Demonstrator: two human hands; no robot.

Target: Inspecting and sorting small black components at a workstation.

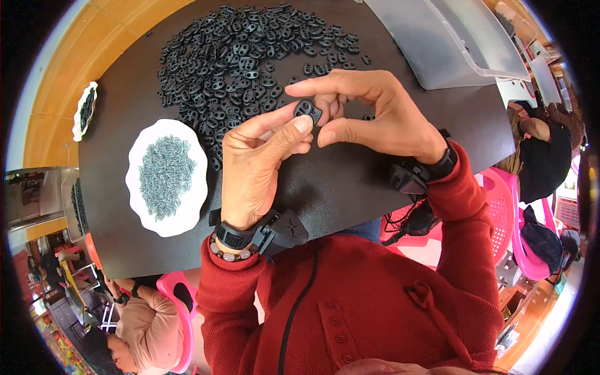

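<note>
My left hand [261, 150] pinches a black two-hole cord lock [307, 112] between thumb and forefinger, over the near side of the dark table. Just right of it is my right hand [375, 112], its thumb and forefinger spread apart with nothing visible between them. The other right fingers curl close behind the cord lock; whether they touch it I cannot tell. Beyond both hands spreads a large heap of similar black cord lock pieces [231, 69]. To the left, a white scalloped plate [134, 181] holds a pile of small metal springs [165, 175].
A translucent plastic bin [437, 56] stands at the table's far right. Another white scalloped dish [78, 128] with dark pieces sits at the far left edge. Black devices are strapped to both my wrists. Beside pink chairs [500, 212], other people sit at lower left and right.
</note>
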